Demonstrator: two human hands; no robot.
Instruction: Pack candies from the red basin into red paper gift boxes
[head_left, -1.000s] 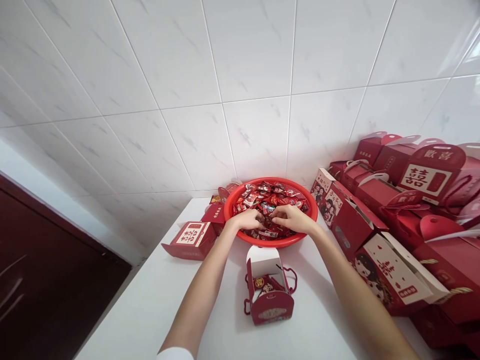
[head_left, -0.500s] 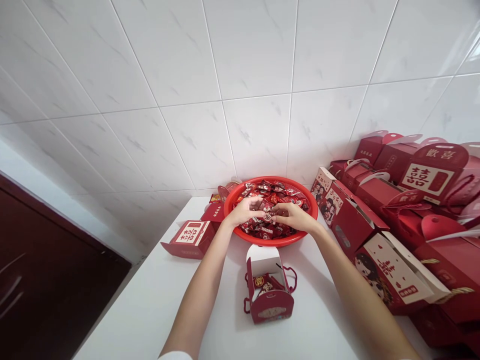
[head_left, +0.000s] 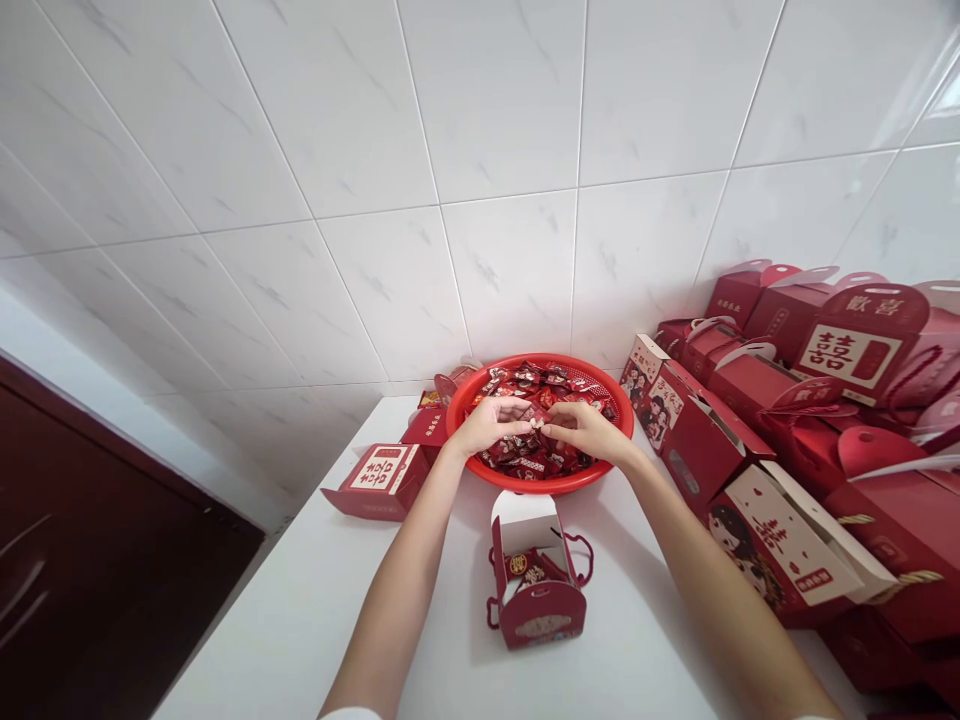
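Over a round red plastic basket [head_left: 550, 486] full of red-wrapped candies [head_left: 523, 466], both my hands meet at a wrapped candy [head_left: 535, 416]. My left hand [head_left: 489, 424] pinches it from the left, thumb and fingers closed. From the other side, the fingertips of my right hand [head_left: 586, 431] grip its right end. Nearer to me, an open dark-red gift box [head_left: 543, 615] stands between my forearms. Its lid flaps are up, and a few wrapped candies [head_left: 534, 570] lie inside.
Left of the basket, a red box with white label [head_left: 382, 470] lies on the white table [head_left: 442, 650]. Many red gift boxes [head_left: 847, 350] are stacked along the right side, beside a cream printed box [head_left: 795, 535]. A tiled wall [head_left: 510, 270] rises behind.
My hands stay over the basket and have drawn slightly closer together. The candy between them has turned a little. The open box stands where it was.
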